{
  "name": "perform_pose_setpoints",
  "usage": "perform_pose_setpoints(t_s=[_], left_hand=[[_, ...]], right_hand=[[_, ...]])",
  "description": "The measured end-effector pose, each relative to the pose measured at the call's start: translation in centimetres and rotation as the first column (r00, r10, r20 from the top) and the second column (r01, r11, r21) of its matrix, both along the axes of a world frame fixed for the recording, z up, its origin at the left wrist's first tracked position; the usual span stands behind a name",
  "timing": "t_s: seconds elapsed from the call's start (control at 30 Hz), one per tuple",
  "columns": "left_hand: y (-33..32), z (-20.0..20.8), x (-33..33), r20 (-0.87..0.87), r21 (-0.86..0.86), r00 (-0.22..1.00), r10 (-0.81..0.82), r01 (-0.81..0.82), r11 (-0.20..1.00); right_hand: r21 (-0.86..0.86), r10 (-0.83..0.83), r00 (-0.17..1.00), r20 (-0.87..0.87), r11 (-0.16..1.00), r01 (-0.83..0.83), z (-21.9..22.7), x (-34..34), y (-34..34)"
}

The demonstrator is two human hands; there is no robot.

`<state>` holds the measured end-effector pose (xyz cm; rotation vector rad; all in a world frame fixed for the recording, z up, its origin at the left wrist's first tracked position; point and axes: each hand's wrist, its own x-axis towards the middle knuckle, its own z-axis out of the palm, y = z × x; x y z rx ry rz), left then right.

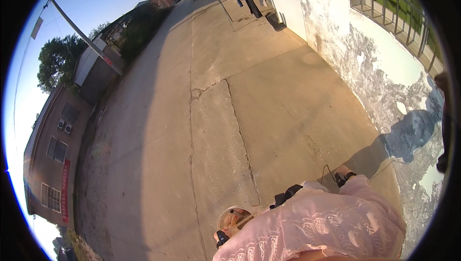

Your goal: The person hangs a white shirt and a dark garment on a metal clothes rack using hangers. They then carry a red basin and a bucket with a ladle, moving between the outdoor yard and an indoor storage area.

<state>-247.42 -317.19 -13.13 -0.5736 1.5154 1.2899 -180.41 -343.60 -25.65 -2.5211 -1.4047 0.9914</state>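
Outdoors on a cracked concrete pavement (216,117), looking down over a pink lacy sleeve (317,227) along the lower edge.

One round, translucent lidded container (234,219) with something orange inside, tucked against the sleeve's left end. Just below the container, touching its lower rim, a sliver of the left hand (217,235) with a black strap beside it; fingers hidden under the fabric, so cannot tell how far curled or whether gripping the container. Well right of the container and slightly higher, past the sleeve, a small part of the right hand (342,169) above a black wristband (346,176); fingers not visible, grip impossible to judge, nothing seen in it. Between container and right hand, one more black strap (286,195) on the sleeve.

Counted: one container, two hands partly shown, three black bands.

Far above and right of the container, one peeling white wall (379,64) with one barred window (394,6). Far above and left of the container, one leaning utility pole (84,35) and one brick building (53,150).
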Motion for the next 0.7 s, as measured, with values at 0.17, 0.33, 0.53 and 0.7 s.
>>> perform_pose_setpoints(t_s=[0.17,0.33,0.53,0.7], left_hand=[[19.3,-0.6,10.0,0.016,-0.010,1.000,-0.005,0.005,1.000],[37.2,-1.0,19.7,-0.013,-0.017,1.000,0.005,-0.005,1.000],[58.4,2.6,29.8,-0.033,-0.014,0.999,-0.001,0.001,1.000],[77.0,0.7,37.5,-0.011,-0.005,1.000,-0.007,0.007,1.000]], right_hand=[[-0.304,-0.232,0.971,0.060,0.922,0.239,-11.0,12.1,-0.2],[-0.349,-0.022,0.944,0.331,0.926,0.144,-9.3,23.4,21.8],[-0.022,-0.539,0.422,-0.730,0.635,0.773,10.1,32.3,69.2],[0.352,-0.202,0.702,-0.683,0.751,0.559,21.9,37.6,97.6]])
